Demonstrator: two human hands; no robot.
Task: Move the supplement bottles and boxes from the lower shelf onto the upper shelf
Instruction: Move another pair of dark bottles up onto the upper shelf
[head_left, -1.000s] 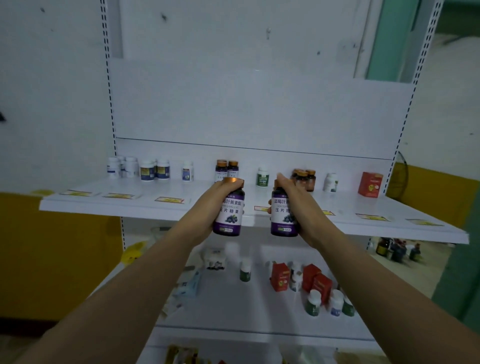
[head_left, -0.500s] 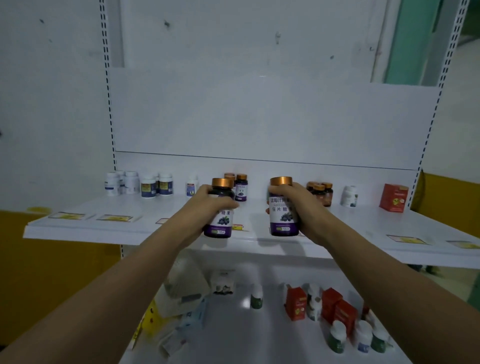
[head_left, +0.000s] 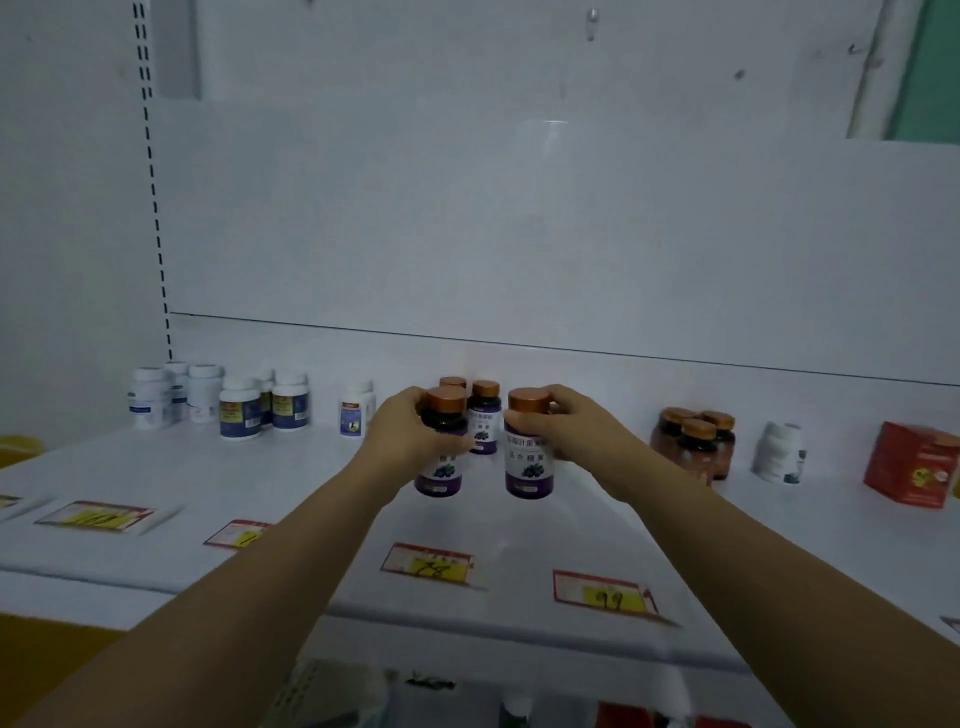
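Note:
My left hand (head_left: 410, 434) grips a purple-labelled bottle with a copper cap (head_left: 441, 467), standing on or just above the white upper shelf (head_left: 260, 483). My right hand (head_left: 571, 423) grips a matching purple bottle (head_left: 529, 465) beside it, fingers round its cap and shoulder. Two more purple bottles (head_left: 484, 423) stand just behind, between my hands. The lower shelf shows only as a dim strip at the bottom edge, its goods mostly hidden.
White bottles (head_left: 150, 397) and blue-labelled bottles (head_left: 240, 415) line the shelf's back left; a small white bottle (head_left: 356, 415) stands alone. Brown bottles (head_left: 696, 447), a white bottle (head_left: 779, 452) and a red box (head_left: 911, 470) stand on the right. Price tags (head_left: 426, 564) lie near the front edge.
Both hands have carried the two purple bottles up from the shelf's front edge and deeper onto the upper shelf, close to the bottles at the back. The camera has moved closer.

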